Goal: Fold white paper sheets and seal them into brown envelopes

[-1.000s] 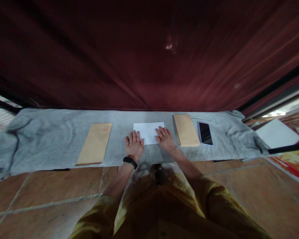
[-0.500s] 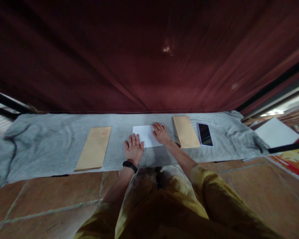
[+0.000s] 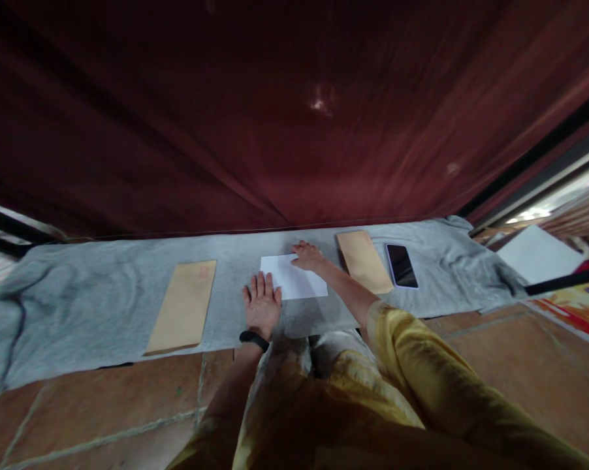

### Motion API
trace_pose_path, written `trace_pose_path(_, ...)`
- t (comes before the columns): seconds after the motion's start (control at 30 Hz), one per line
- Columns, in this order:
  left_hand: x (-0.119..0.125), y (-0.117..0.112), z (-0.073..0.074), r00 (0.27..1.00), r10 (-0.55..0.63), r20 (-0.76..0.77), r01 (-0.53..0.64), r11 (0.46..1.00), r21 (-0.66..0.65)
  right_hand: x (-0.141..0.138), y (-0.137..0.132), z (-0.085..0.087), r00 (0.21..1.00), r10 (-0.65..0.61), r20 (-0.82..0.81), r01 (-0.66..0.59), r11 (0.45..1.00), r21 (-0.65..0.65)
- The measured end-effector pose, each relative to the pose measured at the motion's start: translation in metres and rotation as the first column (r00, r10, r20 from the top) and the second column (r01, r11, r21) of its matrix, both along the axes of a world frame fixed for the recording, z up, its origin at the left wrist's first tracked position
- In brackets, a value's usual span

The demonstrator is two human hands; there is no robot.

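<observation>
A white sheet of paper point(image 3: 302, 282) lies flat on the grey cloth in front of me. My left hand point(image 3: 262, 305) rests palm down with its fingers spread, overlapping the sheet's left edge. At the far right edge of the paper lies my right hand point(image 3: 308, 256), fingers stretched out to the left and covering that part of the rim. Neither hand grips anything. Left of the paper is a brown envelope point(image 3: 183, 307). Another stack of brown envelopes point(image 3: 364, 262) sits just right of my right forearm.
A phone point(image 3: 401, 266) with a dark screen lies right of the envelopes. Grey cloth point(image 3: 103, 294) covers the long narrow surface. A dark red curtain point(image 3: 275, 130) hangs behind it. White sheets point(image 3: 539, 256) and a colourful print point(image 3: 576, 310) are at the right.
My right hand has slid a little leftward along the paper's far edge, uncovering the right part of the sheet. My left hand stays at the left edge. The view has tilted slightly.
</observation>
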State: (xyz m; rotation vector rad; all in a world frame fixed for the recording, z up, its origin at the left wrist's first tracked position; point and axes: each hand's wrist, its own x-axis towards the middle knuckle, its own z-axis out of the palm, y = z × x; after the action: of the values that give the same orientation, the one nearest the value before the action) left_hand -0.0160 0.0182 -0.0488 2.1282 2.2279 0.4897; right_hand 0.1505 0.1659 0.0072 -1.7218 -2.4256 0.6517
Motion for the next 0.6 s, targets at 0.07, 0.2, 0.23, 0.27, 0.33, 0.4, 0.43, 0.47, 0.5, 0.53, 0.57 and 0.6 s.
trace_pose_path(0.07, -0.001, 0.000, 0.001, 1.000, -0.002, 0.007, 0.002, 1.000, 0.018, 0.005, 0.004, 0.002, 1.000, -0.013, -0.026, 0.012, 0.999, -0.048)
trace_pose_path(0.2, -0.002, -0.001, 0.003, 0.998, 0.003, 0.058, -0.007, 0.998, 0.063, 0.023, 0.005, 0.006, 0.995, -0.064, -0.081, 0.051, 0.987, -0.154)
trace_pose_path(0.23, -0.003, -0.001, 0.004, 0.997, 0.000, 0.078, -0.005, 0.997, 0.076, 0.030, 0.003, 0.007, 0.991, -0.080, -0.103, 0.060, 0.982, -0.177)
trace_pose_path(0.27, -0.004, -0.001, 0.004, 0.995, -0.003, 0.102, -0.006, 0.996, 0.090, 0.036, 0.001, 0.009, 0.987, -0.097, -0.131, 0.070, 0.977, -0.199)
trace_pose_path(0.33, -0.009, -0.001, 0.004, 0.985, -0.003, 0.174, -0.019, 0.992, 0.127, 0.049, -0.007, 0.011, 0.970, -0.141, -0.196, 0.091, 0.966, -0.243)
trace_pose_path(0.4, -0.015, -0.001, 0.003, 0.961, 0.004, 0.277, -0.054, 0.984, 0.172, 0.062, -0.018, 0.012, 0.948, -0.190, -0.257, 0.114, 0.952, -0.283)
trace_pose_path(0.43, -0.019, -0.002, 0.002, 0.944, 0.008, 0.330, -0.077, 0.978, 0.194, 0.068, -0.025, 0.012, 0.928, -0.227, -0.296, 0.133, 0.943, -0.306)
trace_pose_path(0.47, -0.022, -0.003, 0.002, 0.926, 0.008, 0.378, -0.096, 0.972, 0.214, 0.073, -0.034, 0.010, 0.895, -0.281, -0.346, 0.160, 0.927, -0.338)
trace_pose_path(0.5, -0.025, -0.004, 0.002, 0.909, 0.002, 0.417, -0.108, 0.967, 0.232, 0.077, -0.043, 0.008, 0.842, -0.352, -0.409, 0.193, 0.904, -0.381)
trace_pose_path(0.53, -0.027, -0.005, 0.001, 0.896, -0.014, 0.445, -0.109, 0.962, 0.249, 0.079, -0.053, 0.004, 0.649, -0.535, -0.541, 0.246, 0.820, -0.517)
trace_pose_path(0.57, -0.028, -0.007, 0.001, 0.886, -0.043, 0.462, -0.090, 0.961, 0.263, 0.081, -0.064, 0.000, 0.412, -0.682, -0.605, 0.233, 0.720, -0.654)
trace_pose_path(0.6, -0.029, -0.008, 0.002, 0.878, -0.085, 0.471, -0.052, 0.961, 0.272, 0.081, -0.076, -0.004, 0.347, -0.711, -0.611, 0.209, 0.694, -0.689)
